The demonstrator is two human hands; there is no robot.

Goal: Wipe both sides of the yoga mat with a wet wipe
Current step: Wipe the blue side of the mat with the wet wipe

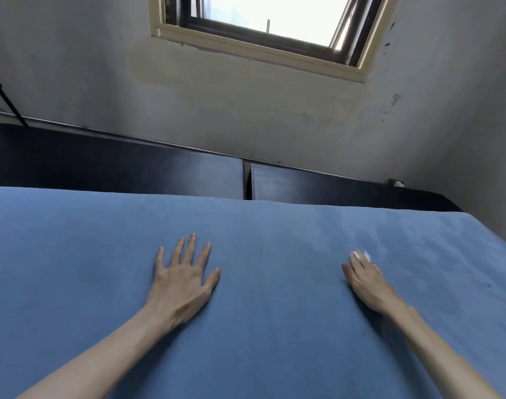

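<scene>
The left hand is laid flat on the blue yoga mat, low and left of the frame's centre, with its fingers spread wide and straight and its palm pressed down; nothing is held in it. The right hand is seen low and right of centre, also laid on the mat with its fingers fairly straight and close together. A white wet wipe is pressed beneath those fingers, and only small crumpled bits of it are visible past the fingertips. Both bare forearms are stretched in from the lower corners of the frame.

The mat fills the whole lower half of the picture. Its surface appears soft and matte, faintly suede-like, with paler, mottled patches in the area to the upper right of the right hand. Its far edge is seen as a straight line across the frame's middle, and its right edge slants down toward the lower right; its long axis appears to run from left to right, though neither end is fully shown.

Beyond the far edge, two dark, smooth, padded blocks are set side by side with a narrow gap between them. Behind them a rough, stained grey wall rises to a cream-framed window at the top of the frame.
</scene>
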